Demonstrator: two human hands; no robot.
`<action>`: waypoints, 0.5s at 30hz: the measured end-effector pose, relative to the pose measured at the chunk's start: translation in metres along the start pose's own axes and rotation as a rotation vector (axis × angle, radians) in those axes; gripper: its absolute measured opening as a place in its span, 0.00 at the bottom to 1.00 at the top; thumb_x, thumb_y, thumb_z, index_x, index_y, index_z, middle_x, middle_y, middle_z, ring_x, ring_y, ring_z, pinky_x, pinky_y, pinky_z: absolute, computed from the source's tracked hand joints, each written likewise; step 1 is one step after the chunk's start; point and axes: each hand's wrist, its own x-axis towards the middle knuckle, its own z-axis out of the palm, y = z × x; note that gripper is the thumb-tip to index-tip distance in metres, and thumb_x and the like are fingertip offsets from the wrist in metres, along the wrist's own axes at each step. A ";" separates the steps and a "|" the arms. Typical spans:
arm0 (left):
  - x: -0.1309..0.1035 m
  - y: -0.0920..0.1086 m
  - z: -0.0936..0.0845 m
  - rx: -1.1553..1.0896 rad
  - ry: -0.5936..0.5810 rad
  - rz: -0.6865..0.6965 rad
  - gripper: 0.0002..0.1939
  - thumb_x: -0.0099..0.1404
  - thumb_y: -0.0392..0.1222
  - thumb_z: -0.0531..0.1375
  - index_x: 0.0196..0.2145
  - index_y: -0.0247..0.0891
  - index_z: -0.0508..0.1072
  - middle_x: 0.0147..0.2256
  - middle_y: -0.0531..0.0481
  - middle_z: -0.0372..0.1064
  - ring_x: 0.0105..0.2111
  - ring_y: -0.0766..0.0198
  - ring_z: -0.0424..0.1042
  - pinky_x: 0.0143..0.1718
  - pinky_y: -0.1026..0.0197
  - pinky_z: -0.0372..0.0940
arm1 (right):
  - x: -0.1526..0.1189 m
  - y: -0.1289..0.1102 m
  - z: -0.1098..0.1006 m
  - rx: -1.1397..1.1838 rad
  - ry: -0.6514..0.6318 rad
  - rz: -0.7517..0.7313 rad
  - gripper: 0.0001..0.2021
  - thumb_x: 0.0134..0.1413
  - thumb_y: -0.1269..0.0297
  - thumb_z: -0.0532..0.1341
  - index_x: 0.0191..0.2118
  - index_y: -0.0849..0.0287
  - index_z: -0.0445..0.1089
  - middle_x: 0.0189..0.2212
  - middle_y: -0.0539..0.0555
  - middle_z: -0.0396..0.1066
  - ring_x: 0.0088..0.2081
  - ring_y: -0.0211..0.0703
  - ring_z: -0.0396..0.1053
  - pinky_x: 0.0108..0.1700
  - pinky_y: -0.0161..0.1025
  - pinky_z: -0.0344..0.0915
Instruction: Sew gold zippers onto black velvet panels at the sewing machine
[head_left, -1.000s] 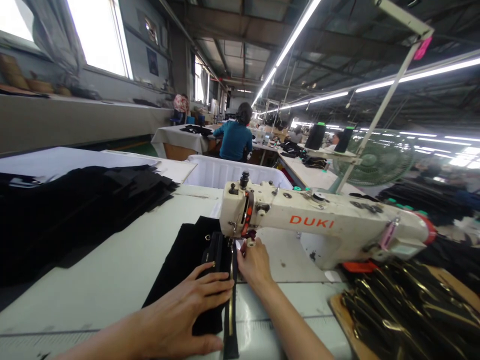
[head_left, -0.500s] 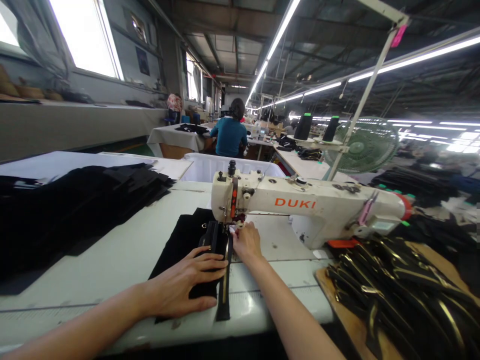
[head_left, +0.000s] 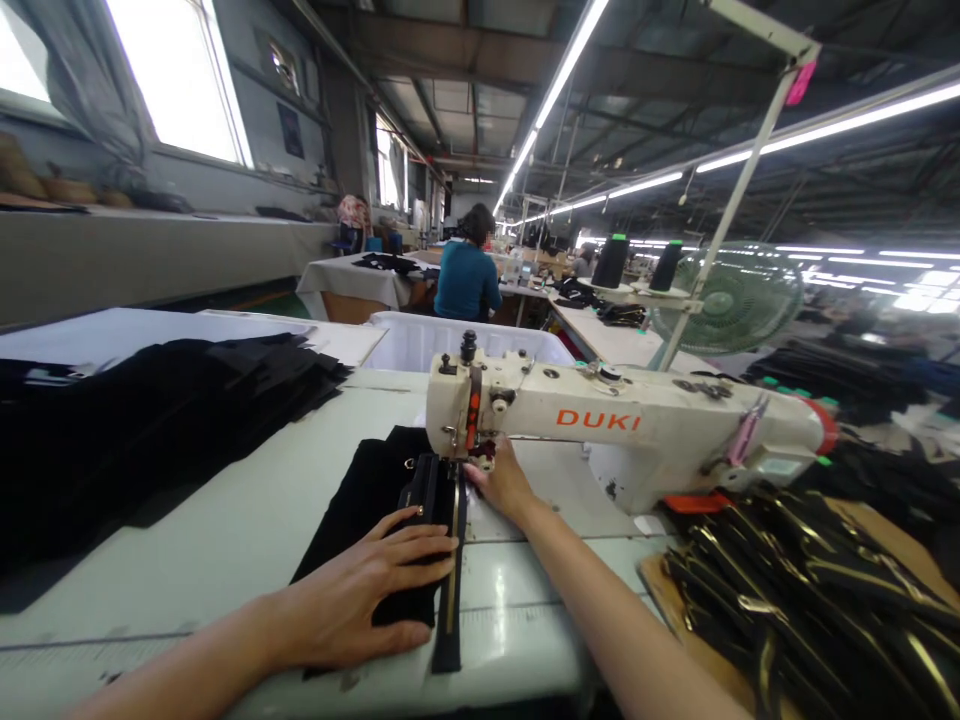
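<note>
My left hand (head_left: 375,595) lies flat with its fingers spread, pressing on a black fabric piece (head_left: 337,520) and across a zipper strip (head_left: 451,590) with gold teeth. The strip runs from the front of the sewing machine bed up under the needle area. A black panel with a metal ring lies on the fabric beside the strip. My right hand (head_left: 506,490) is at the right of the presser foot, its thumb near the strip. The other fingers are partly hidden behind the head of the white sewing machine (head_left: 517,405), so their grip cannot be made out.
Stacked black fabric pieces (head_left: 165,430) cover the left of the table. Several gold-toothed zipper strips (head_left: 795,590) are heaped on a board at right. Behind the machine stands a white plastic bin (head_left: 405,340). A fan (head_left: 724,300) and thread cones (head_left: 611,263) are beyond; a person (head_left: 466,275) sits ahead.
The view has shifted slightly, so the machine appears lower and further right. My right hand's fingers have reached further behind the machine head. My left hand still lies on the fabric.
</note>
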 end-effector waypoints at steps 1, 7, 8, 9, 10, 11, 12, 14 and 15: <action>-0.002 -0.001 0.000 0.009 0.030 0.001 0.31 0.67 0.54 0.62 0.64 0.52 0.61 0.65 0.47 0.57 0.64 0.45 0.56 0.67 0.40 0.40 | -0.008 0.000 -0.006 0.016 -0.001 -0.029 0.14 0.61 0.67 0.62 0.52 0.62 0.68 0.52 0.59 0.68 0.53 0.51 0.67 0.53 0.51 0.67; -0.006 -0.001 -0.007 0.018 0.045 -0.006 0.35 0.62 0.56 0.66 0.64 0.56 0.62 0.62 0.47 0.60 0.61 0.45 0.61 0.66 0.41 0.44 | -0.054 -0.008 -0.018 0.125 -0.097 -0.270 0.16 0.58 0.78 0.56 0.48 0.54 0.69 0.51 0.53 0.71 0.53 0.45 0.68 0.62 0.49 0.59; -0.006 -0.001 -0.008 0.020 0.052 -0.016 0.35 0.61 0.55 0.67 0.63 0.56 0.62 0.62 0.47 0.61 0.61 0.45 0.61 0.66 0.40 0.43 | -0.057 -0.009 -0.016 0.131 -0.106 -0.279 0.17 0.58 0.79 0.55 0.50 0.54 0.68 0.52 0.53 0.71 0.53 0.47 0.68 0.63 0.53 0.57; -0.004 -0.001 -0.009 0.020 0.060 -0.021 0.36 0.60 0.55 0.68 0.63 0.56 0.63 0.61 0.47 0.62 0.61 0.45 0.62 0.66 0.40 0.43 | -0.057 -0.009 -0.013 0.133 -0.109 -0.279 0.18 0.58 0.79 0.54 0.51 0.55 0.67 0.53 0.55 0.70 0.54 0.49 0.67 0.64 0.57 0.55; -0.003 -0.002 -0.009 0.017 0.067 -0.024 0.36 0.59 0.54 0.69 0.63 0.56 0.63 0.61 0.47 0.62 0.61 0.45 0.62 0.66 0.40 0.42 | -0.057 -0.009 -0.010 0.130 -0.109 -0.273 0.19 0.59 0.79 0.53 0.53 0.55 0.66 0.54 0.56 0.69 0.55 0.50 0.67 0.63 0.60 0.55; -0.001 -0.003 -0.010 0.013 0.076 -0.024 0.36 0.59 0.54 0.69 0.62 0.56 0.64 0.61 0.47 0.63 0.60 0.45 0.63 0.66 0.40 0.42 | -0.056 -0.008 -0.006 0.124 -0.104 -0.266 0.20 0.59 0.79 0.53 0.55 0.56 0.65 0.55 0.57 0.69 0.56 0.52 0.66 0.63 0.62 0.54; 0.000 -0.005 -0.010 0.009 0.079 -0.023 0.35 0.59 0.54 0.69 0.62 0.57 0.63 0.61 0.47 0.63 0.60 0.45 0.63 0.66 0.40 0.43 | -0.055 -0.007 -0.003 0.116 -0.094 -0.260 0.21 0.59 0.79 0.53 0.56 0.56 0.64 0.55 0.58 0.68 0.57 0.53 0.65 0.63 0.63 0.54; 0.002 -0.010 -0.010 0.005 0.087 -0.025 0.34 0.61 0.54 0.67 0.63 0.57 0.63 0.61 0.48 0.63 0.61 0.46 0.62 0.66 0.40 0.43 | -0.053 -0.005 0.002 0.098 -0.074 -0.257 0.21 0.60 0.78 0.52 0.57 0.56 0.63 0.55 0.59 0.69 0.57 0.53 0.65 0.63 0.63 0.55; 0.003 -0.012 -0.009 0.005 0.089 -0.028 0.34 0.61 0.54 0.67 0.63 0.57 0.62 0.61 0.47 0.62 0.61 0.45 0.62 0.66 0.40 0.43 | -0.053 -0.004 0.003 0.087 -0.065 -0.255 0.22 0.60 0.78 0.52 0.58 0.56 0.62 0.54 0.59 0.69 0.57 0.53 0.66 0.63 0.63 0.55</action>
